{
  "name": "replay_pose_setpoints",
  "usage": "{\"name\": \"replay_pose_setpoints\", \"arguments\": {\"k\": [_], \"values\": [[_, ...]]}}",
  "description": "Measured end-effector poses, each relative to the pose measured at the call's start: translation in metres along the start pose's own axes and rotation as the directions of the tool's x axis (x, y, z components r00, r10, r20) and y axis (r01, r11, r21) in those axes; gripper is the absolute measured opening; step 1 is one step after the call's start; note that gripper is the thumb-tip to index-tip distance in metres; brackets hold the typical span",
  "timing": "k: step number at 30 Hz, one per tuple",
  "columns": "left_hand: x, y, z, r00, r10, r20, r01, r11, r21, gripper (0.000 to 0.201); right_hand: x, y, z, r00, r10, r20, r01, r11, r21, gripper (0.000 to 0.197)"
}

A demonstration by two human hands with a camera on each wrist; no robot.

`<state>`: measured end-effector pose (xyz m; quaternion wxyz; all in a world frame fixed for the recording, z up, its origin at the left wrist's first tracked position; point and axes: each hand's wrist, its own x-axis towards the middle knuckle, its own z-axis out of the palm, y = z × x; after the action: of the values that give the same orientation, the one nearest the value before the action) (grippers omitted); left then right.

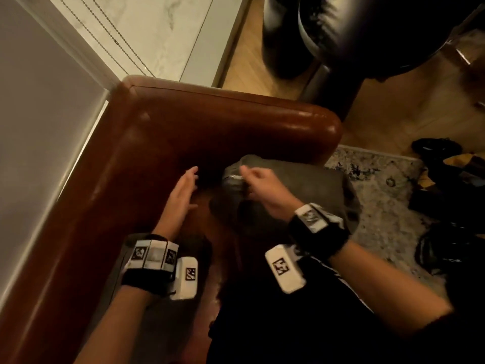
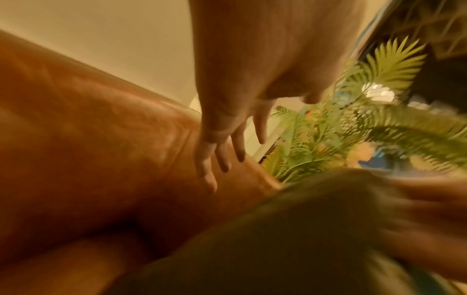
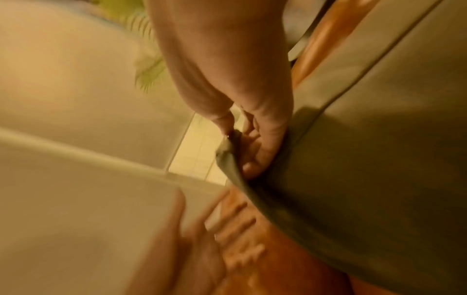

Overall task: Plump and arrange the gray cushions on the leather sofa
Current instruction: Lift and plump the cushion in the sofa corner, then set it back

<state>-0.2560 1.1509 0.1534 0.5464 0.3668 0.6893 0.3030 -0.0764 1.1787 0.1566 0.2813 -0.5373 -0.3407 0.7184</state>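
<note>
Left arm: bare forearm reaching forward, a black strap with white marker blocks round the wrist.
Left hand [image 1: 183,191]: flat, fingers [image 2: 222,157] straight and slightly spread, holding nothing.
Right arm: bare forearm angled in from the right, same black strap and white blocks at the wrist.
Right hand [image 1: 258,183]: thumb and curled fingers [image 3: 252,137] pinching a fold of gray fabric; blurred in the head view.

Brown leather sofa [image 1: 183,122] in the corner, gray cushion [image 1: 301,185] against its armrest.
</note>
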Motion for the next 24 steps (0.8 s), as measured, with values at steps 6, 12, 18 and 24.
{"name": "replay_pose_setpoints", "arguments": {"k": [6,12,18,24], "values": [[-0.003,-0.035,0.028,0.987,0.08,-0.142,-0.041,0.966,0.257,0.061,0.002,0.044,0.035,0.965,-0.072,0.253,0.217,0.762,-0.61,0.031],[0.004,-0.042,0.012,0.939,0.04,-0.343,0.063,0.957,0.284,0.046,-0.032,0.073,-0.096,0.82,-0.502,-0.277,0.05,0.544,-0.837,0.023],[0.018,-0.039,0.01,0.86,-0.053,-0.508,0.119,0.988,0.098,0.045,-0.045,0.088,-0.168,0.899,-0.36,-0.249,-0.098,0.388,-0.916,0.032],[0.015,-0.049,0.013,0.905,0.055,-0.421,0.086,0.947,0.31,0.041,-0.034,0.096,-0.153,0.851,-0.455,-0.262,-0.096,0.356,-0.93,0.018]]}}
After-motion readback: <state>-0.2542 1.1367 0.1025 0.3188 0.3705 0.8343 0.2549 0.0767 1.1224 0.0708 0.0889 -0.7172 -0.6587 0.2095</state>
